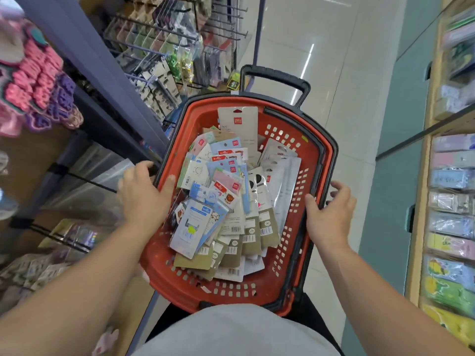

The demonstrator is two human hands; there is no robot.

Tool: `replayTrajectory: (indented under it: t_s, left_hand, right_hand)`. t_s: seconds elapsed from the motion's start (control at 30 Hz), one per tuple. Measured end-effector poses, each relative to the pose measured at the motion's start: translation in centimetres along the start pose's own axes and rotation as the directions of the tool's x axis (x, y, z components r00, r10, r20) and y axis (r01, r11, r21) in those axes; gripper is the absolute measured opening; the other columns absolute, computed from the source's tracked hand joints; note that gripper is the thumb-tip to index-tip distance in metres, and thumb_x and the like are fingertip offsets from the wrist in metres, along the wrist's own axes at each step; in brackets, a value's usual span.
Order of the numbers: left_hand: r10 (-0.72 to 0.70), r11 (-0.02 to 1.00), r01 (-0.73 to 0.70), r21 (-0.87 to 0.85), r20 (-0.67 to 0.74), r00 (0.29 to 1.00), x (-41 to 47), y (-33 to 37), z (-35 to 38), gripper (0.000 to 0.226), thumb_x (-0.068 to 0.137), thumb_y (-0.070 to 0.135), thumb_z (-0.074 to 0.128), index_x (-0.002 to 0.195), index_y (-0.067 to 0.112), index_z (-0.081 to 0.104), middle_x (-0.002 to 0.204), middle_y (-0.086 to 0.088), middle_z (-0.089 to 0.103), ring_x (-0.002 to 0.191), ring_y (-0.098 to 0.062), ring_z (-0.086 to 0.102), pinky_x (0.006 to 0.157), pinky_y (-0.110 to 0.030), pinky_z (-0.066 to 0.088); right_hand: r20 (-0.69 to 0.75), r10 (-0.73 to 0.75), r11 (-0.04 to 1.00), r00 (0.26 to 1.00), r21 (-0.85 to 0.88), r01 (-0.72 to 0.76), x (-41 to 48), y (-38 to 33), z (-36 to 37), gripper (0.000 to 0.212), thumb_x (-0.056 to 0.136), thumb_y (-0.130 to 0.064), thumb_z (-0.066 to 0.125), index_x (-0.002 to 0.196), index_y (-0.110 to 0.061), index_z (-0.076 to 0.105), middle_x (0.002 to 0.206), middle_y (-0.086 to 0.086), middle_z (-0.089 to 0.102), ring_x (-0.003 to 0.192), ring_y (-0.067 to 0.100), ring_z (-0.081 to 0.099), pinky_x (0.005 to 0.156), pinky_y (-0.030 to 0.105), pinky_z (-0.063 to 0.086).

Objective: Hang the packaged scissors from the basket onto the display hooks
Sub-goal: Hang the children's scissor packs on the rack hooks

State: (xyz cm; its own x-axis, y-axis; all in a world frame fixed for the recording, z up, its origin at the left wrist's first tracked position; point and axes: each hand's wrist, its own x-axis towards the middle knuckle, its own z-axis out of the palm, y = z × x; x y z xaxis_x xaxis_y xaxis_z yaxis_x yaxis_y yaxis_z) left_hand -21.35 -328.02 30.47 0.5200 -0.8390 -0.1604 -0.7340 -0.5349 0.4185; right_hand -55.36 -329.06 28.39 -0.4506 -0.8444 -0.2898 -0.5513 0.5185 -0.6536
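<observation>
Basket: one red plastic basket [307,160] with a black rim fills the middle of the view, in front of the person's torso; every place below is given from it.
Pull handle: one black handle [275,78] rises from the basket's far end.
Packaged scissors: a loose heap of carded packs [226,201] lies inside the basket, too many and too overlapped to count; one tall pale pack [237,127] stands upright at the far wall.
Left hand: the left hand [144,194] grips the basket's left rim, thumb over the edge.
Right hand: the right hand [331,209] grips the basket's right rim, fingers curled round the black edge.
Display hooks: rows of metal hooks [164,39] lie beyond the basket's far left corner, some holding carded goods.
Left of basket: a blue-grey shelf edge [84,62] touches or nearly touches the rim; pink and purple items [41,80] sit farther left.
Right of basket: pale floor, then shelves of pastel packets [449,201], well apart.
</observation>
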Motion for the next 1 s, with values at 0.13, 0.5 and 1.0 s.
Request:
replayTrajectory:
  t_s: [0.13,0.5,1.0]
  left_hand:
    - [0.168,0.983,-0.17,0.069,0.027,0.985,-5.8,2.0,1.2,0.052,0.09,0.038,0.078,0.131,0.012,0.061,0.127,-0.01,0.06,0.12,-0.034,0.053,0.102,-0.049,0.044]
    - [-0.182,0.983,0.182,0.035,0.355,0.917,-8.3,0.5,7.7,0.106,0.077,0.061,0.084,0.159,0.014,0.036,0.157,-0.011,0.041,0.143,-0.032,0.041,0.118,-0.042,0.035]
    - [-0.133,0.991,0.137,0.01,0.307,0.942,-7.3,-0.8,10.4,0.062,0.105,0.052,0.052,0.155,0.016,0.047,0.147,-0.009,0.059,0.135,-0.034,0.05,0.109,-0.043,0.042]
  right_hand:
    - [0.074,-0.528,0.824,0.846,-0.198,0.531,1.1,-1.9,-0.7,0.043,0.09,-0.032,0.075,0.127,-0.017,0.059,0.132,0.005,0.052,0.127,0.024,0.044,0.109,0.04,0.036]
    - [0.825,-0.191,0.95,0.532,0.017,0.313,3.9,-6.0,5.4,0.044,0.103,-0.032,0.063,0.143,-0.018,0.05,0.13,-0.007,0.055,0.115,0.015,0.056,0.078,0.022,0.046]
    - [0.825,-0.036,0.982,0.563,0.133,-0.131,1.9,-5.3,10.6,0.035,0.104,-0.028,0.063,0.137,-0.028,0.052,0.122,0.006,0.066,0.107,0.022,0.07,0.095,0.044,0.06]
